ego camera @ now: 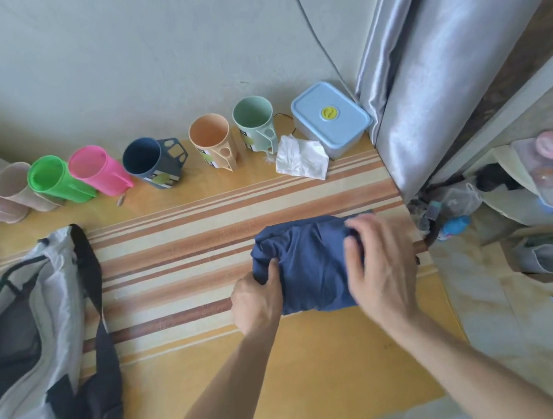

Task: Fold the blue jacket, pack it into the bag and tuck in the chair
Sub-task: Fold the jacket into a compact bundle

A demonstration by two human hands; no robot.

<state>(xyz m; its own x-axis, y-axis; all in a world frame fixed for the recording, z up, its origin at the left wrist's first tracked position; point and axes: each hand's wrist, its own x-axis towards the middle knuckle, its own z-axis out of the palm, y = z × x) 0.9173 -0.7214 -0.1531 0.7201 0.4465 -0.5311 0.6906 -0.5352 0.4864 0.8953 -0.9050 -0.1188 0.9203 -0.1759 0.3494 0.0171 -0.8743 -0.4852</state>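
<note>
**Cups, a box and a tissue along the wall**

Far beyond the right fingers [361, 225], a lidded blue box [330, 117] stands against the wall, beside a silvery curtain [425, 71]. A crumpled white tissue [300, 158] touches the box's front, on the side nearer those fingers. Further left of the fingers, cups line the back of the yellow table [319, 359]: mint cup [254, 118], peach cup [214, 140], navy cup [152, 161], pink cup [98, 169], green cup [54, 179], and two pale ones at the far end. A striped cloth [170, 256] lies under and left of the fingers. A cardboard box [549, 257] sits off to their right, below the table.
</note>
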